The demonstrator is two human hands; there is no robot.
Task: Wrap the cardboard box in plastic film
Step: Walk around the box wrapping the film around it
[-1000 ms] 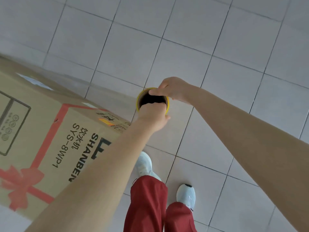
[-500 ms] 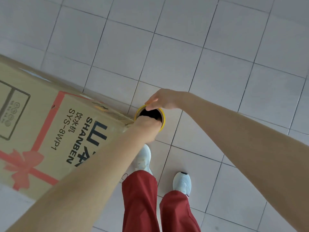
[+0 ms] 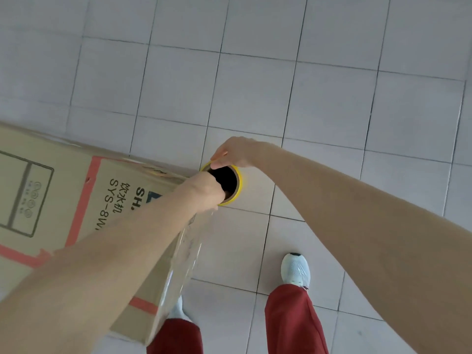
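Film roll [image 3: 240, 186] standing upright at centre, left hand [image 3: 204, 190] gripping its 8 o'clock rim, fingers hooking into the core, right hand [image 3: 236, 153] pinching its 12 o'clock rim, plastic film [image 3: 186, 251] stretching toward 6 o'clock along cardboard box [image 3: 63, 200], box lying at 9 o'clock.

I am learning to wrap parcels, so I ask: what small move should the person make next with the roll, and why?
Probably carry the roll round the nearby corner of the cardboard box, pulling the film tight. The left hand reaches into the core, the right hand pinches the rim, and the film already stretches from the roll along one side of the box.
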